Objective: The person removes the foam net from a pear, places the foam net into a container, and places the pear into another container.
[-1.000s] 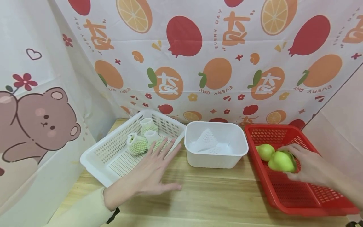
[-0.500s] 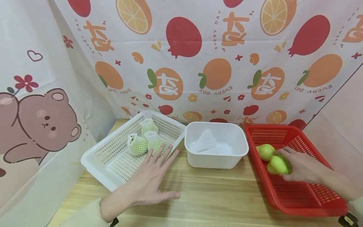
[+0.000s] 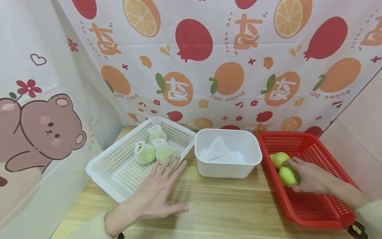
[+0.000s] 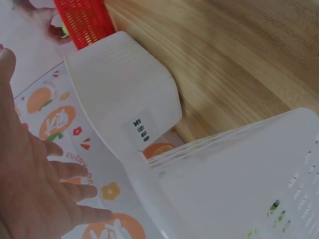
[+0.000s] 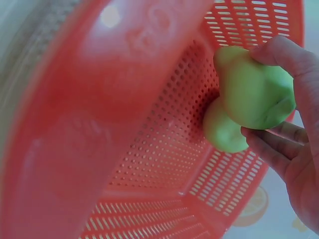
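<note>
head view: right hand (image 3: 311,177) clamped on green fruit (image 3: 288,176) in red basket (image 3: 311,206), four o'clock; left hand (image 3: 156,191), seven o'clock, fingers apart. likely pick: grip softly, lift clear of other fruit (image 3: 279,159) at its eleven.

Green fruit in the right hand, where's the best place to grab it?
Likely the green fruit is best held round its fat middle, from the right, as the right hand does: thumb and fingers opposite. It bulges there, and the other fruit and red basket wall crowd its left.
</note>
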### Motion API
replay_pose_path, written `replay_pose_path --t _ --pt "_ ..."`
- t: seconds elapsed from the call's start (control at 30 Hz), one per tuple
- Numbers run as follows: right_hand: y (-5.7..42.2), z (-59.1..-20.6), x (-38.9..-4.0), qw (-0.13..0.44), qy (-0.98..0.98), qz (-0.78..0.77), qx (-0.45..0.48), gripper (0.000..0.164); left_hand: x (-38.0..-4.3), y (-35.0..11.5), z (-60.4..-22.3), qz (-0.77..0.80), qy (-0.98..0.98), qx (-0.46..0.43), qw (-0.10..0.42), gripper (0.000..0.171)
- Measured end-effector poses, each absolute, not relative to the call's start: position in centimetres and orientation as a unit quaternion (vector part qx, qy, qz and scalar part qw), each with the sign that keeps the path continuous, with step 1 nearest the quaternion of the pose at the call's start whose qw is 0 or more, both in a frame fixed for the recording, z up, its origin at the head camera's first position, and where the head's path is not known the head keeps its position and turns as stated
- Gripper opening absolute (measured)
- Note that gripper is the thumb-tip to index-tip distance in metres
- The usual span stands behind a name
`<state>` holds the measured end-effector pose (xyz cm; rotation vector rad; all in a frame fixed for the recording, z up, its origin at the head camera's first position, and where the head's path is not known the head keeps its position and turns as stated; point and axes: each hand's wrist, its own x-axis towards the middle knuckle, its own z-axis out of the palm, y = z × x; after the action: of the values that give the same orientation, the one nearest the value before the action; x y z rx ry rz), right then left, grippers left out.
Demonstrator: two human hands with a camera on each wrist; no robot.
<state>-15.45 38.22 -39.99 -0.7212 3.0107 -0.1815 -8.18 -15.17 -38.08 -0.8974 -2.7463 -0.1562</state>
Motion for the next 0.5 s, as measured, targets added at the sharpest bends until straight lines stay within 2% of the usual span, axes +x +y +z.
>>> replay_pose_path --t 0.17,0.5 --pt "38.0 -40.8 -15.8 0.042 0.970 -0.072 -0.227 0.077 -8.3 -15.2 -38.2 -0.055 -0.943 -0.305 0.118 0.119" --pt "38.8 -41.7 -16.2 0.038 0.971 -0.080 -0.223 0.074 -8.3 -15.2 -38.3 -0.054 -0.944 -0.304 0.116 0.118"
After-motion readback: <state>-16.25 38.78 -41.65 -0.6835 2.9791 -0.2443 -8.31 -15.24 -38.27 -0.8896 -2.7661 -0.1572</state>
